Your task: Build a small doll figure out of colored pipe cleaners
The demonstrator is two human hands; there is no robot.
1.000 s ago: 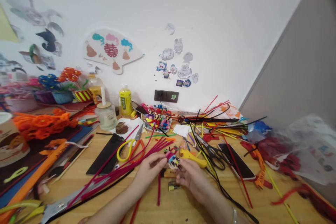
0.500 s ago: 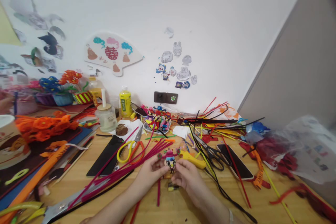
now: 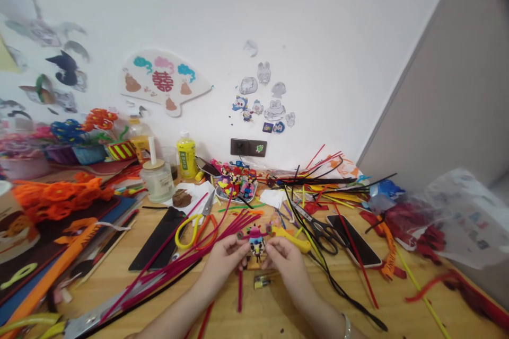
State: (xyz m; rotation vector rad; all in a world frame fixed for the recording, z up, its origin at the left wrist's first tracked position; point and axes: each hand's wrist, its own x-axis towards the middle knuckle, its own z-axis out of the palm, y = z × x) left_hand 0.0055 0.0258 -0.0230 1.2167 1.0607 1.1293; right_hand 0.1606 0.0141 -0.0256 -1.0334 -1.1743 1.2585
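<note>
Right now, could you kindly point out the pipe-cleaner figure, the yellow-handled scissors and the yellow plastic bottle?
Pipe-cleaner figure (image 3: pixel 256 241): head view, on its body.
Yellow-handled scissors (image 3: pixel 176 239): head view, on the yellow handle loop.
Yellow plastic bottle (image 3: pixel 186 158): head view, on its label.

- a fan-shaped wall decoration (image 3: pixel 163 82) hung up and left of the double wall socket (image 3: pixel 248 147)
- stickers (image 3: pixel 262 106) sat directly above the socket
- a yellow drink bottle (image 3: pixel 186 156) stood left of it
- black-handled scissors (image 3: pixel 318 233) lay below and right of it
- a smartphone (image 3: pixel 353 241) lay further right
- a plastic bag (image 3: pixel 465 217) lay far right
</note>
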